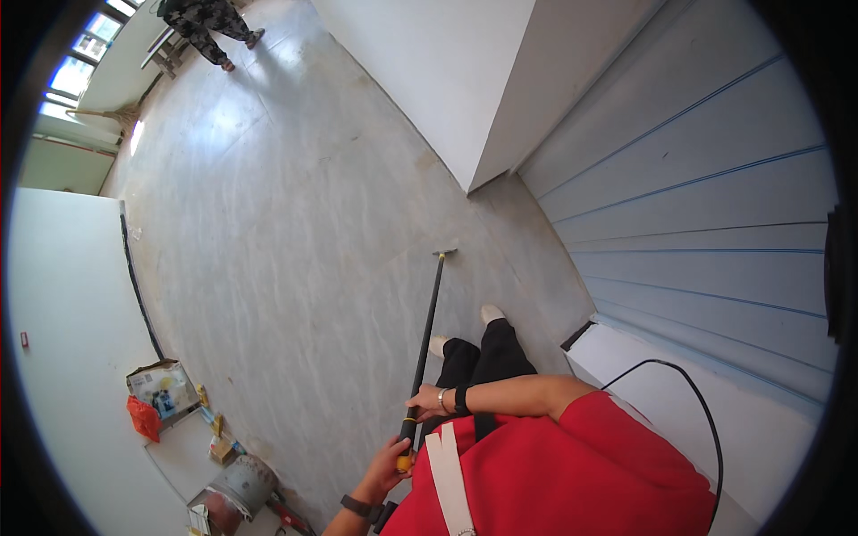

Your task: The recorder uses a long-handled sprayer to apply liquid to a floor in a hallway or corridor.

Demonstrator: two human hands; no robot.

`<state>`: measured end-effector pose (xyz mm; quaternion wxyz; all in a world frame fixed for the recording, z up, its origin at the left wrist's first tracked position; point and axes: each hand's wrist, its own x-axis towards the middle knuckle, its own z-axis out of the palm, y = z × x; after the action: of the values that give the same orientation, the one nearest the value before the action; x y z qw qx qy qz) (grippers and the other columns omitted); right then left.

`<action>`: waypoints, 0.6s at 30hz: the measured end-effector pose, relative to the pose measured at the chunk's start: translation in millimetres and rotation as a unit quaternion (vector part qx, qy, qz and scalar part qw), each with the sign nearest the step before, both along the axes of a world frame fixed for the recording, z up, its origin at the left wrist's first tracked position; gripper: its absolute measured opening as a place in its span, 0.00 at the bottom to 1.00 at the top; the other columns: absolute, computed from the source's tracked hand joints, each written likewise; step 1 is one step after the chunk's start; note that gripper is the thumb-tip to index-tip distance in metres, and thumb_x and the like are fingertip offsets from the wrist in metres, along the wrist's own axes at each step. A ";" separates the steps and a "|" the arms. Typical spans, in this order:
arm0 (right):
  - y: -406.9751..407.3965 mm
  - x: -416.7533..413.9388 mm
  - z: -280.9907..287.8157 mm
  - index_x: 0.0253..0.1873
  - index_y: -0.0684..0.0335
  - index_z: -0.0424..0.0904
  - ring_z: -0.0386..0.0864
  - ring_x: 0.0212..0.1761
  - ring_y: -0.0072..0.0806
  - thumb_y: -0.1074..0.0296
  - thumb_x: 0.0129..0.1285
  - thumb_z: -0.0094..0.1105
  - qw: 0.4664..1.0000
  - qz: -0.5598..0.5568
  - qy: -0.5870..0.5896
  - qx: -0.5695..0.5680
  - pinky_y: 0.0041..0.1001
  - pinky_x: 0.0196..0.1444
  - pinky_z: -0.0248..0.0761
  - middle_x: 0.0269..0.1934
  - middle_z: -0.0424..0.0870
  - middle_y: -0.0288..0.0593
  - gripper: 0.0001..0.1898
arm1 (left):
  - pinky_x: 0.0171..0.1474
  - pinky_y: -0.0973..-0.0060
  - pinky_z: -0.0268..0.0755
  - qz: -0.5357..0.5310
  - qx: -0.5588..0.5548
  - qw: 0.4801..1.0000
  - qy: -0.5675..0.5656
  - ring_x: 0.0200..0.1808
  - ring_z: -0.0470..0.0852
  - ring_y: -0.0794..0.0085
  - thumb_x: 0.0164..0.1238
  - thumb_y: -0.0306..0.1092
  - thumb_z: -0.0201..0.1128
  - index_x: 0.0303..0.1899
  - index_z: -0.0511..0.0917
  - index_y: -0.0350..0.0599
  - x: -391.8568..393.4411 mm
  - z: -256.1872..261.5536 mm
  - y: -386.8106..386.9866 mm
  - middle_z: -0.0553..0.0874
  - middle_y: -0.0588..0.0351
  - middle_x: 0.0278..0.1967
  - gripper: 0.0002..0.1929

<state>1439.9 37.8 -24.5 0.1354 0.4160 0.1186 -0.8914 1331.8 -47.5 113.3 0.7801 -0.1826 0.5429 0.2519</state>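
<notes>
A long-handled floor scraper (429,321) with a black pole and a yellow butt end slants away from my body. Its narrow flat head (445,252) meets the grey floor (301,234) ahead of my feet; the blade is too small to make out well. My right hand (425,398) is wrapped around the pole just above the dark grip. Lower down, my left hand (390,462) holds the grip close to its yellow end. Both hands are near my waist, in front of the red shirt (556,469).
A white wall corner (468,187) juts out ahead, beside a large grooved panel (677,201) on the right. On the left lie a cardboard box (164,388), an orange bag (143,419) and a bucket (247,484). Far off, a person (208,27) stands near a bench (164,53) and a broom (124,117).
</notes>
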 end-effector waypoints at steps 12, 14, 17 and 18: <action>-7.2 32.3 -27.6 0.33 0.71 0.61 0.74 0.25 0.36 0.70 0.47 0.49 0.995 0.018 -0.072 0.071 0.33 0.26 0.71 0.25 0.71 0.48 0.12 | 0.10 0.84 0.56 -0.003 0.018 0.999 0.037 0.11 0.67 0.75 0.53 0.37 0.49 0.33 0.59 0.44 44.9 -32.9 -12.0 0.69 0.57 0.15 0.11; 4.5 37.4 -37.2 0.33 0.71 0.61 0.74 0.23 0.35 0.70 0.44 0.50 0.962 0.096 -0.138 0.214 0.32 0.22 0.71 0.24 0.71 0.48 0.13 | 0.10 0.84 0.56 0.009 0.032 0.998 0.046 0.11 0.67 0.76 0.53 0.37 0.49 0.33 0.59 0.44 56.6 -48.1 -4.6 0.69 0.57 0.15 0.11; 26.8 60.4 -98.2 0.32 0.71 0.62 0.73 0.22 0.34 0.70 0.42 0.50 0.889 0.169 -0.053 0.422 0.31 0.19 0.70 0.23 0.70 0.47 0.12 | 0.11 0.84 0.57 0.041 0.068 0.995 0.056 0.10 0.67 0.75 0.53 0.38 0.50 0.31 0.59 0.45 79.3 -81.0 25.0 0.69 0.56 0.15 0.10; 44.8 57.1 -94.8 0.32 0.69 0.63 0.72 0.22 0.32 0.72 0.43 0.49 0.887 0.136 -0.026 0.440 0.31 0.20 0.70 0.24 0.70 0.46 0.10 | 0.11 0.84 0.57 0.040 0.065 0.996 0.056 0.10 0.67 0.75 0.53 0.38 0.50 0.31 0.59 0.45 83.2 -83.1 38.1 0.69 0.56 0.15 0.10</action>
<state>1497.0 82.6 -119.3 0.0610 0.4360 0.5506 -0.7092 1415.1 -9.5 30.2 0.7480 -0.1394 0.5602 0.3275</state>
